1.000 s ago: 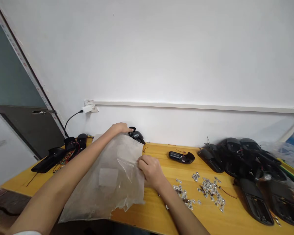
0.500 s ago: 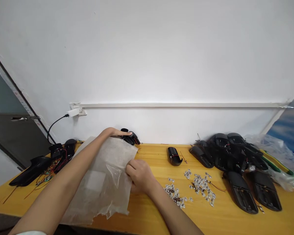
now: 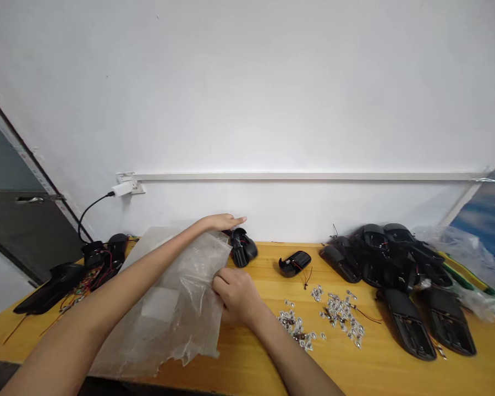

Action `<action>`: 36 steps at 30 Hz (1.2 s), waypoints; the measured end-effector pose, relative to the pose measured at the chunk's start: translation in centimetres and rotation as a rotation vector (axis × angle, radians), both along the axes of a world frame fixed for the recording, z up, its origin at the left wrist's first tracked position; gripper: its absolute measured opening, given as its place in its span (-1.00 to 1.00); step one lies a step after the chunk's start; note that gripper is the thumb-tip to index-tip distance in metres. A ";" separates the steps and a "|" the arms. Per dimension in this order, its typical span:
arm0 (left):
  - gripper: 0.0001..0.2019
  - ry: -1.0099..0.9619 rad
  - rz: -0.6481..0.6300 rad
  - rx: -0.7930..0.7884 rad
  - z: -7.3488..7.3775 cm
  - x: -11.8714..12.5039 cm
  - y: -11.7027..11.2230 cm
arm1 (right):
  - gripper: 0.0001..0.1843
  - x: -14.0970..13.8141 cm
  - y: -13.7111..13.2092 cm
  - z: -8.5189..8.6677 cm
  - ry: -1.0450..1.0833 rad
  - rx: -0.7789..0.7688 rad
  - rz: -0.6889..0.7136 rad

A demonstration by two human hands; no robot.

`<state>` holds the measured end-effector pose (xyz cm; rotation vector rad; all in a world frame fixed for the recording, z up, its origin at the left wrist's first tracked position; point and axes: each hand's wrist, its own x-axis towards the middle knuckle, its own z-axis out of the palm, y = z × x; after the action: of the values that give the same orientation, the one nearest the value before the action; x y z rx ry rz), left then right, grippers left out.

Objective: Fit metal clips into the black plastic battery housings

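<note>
Yellow wood-grain tabletop [image 3: 247,352] runs along a white wall [image 3: 247,93], with one white cable trunking strip [image 3: 297,176] above it and one white charger [image 3: 124,189] plugged into a wall socket, its black cable [image 3: 88,215] dropping to the table's far left corner.

Both bare forearms reach in from the near edge. One translucent plastic bag [image 3: 160,308] with one white square label [image 3: 160,304] lies flat under them, its crumpled lower edge hanging over the table's front. The left hand [image 3: 221,222] is open and flat, fingers extended at the bag's top edge, just beside one black plastic housing [image 3: 242,247] that stands apart from the rest. The right hand [image 3: 236,297] is curled, gripping a fold of the bag near its right edge.

Further right sits one more black housing [image 3: 295,264] with red wires. Two loose heaps of small metal parts [image 3: 340,314] lie nearby, too many to count. Two long black shells [image 3: 408,324] lie open side up at the right, with a heap of at least four more behind them. At left lie one long black shell [image 3: 49,294] and two smaller black parts [image 3: 105,254] among coloured wires.
</note>
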<state>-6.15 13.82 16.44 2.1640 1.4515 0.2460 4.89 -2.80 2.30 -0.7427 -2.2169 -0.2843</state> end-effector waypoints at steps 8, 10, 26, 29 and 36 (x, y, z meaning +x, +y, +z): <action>-0.19 0.059 -0.079 0.267 3.3 0.7 -3.8 | -0.86 0.8 -0.1 0.5 0.062 -0.103 -0.177; -0.13 0.077 -0.057 0.315 4.6 -1.2 -5.5 | -0.87 0.9 -0.1 0.6 0.110 -0.173 -0.247; -0.04 0.467 0.158 0.593 -5.5 -12.9 -18.6 | -0.78 1.0 7.0 7.7 0.057 -0.623 -0.622; -0.14 0.436 0.137 0.601 -5.2 -14.0 -16.7 | -0.70 2.0 7.3 7.3 -0.022 -0.686 -0.624; -0.19 0.398 0.208 0.648 -4.0 -14.5 -14.9 | -0.29 5.7 4.4 5.4 -0.068 -0.566 -0.591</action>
<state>-20.64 -1.04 12.43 2.6764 2.0427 0.4250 10.55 1.56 7.66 -1.7193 -2.1038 0.0478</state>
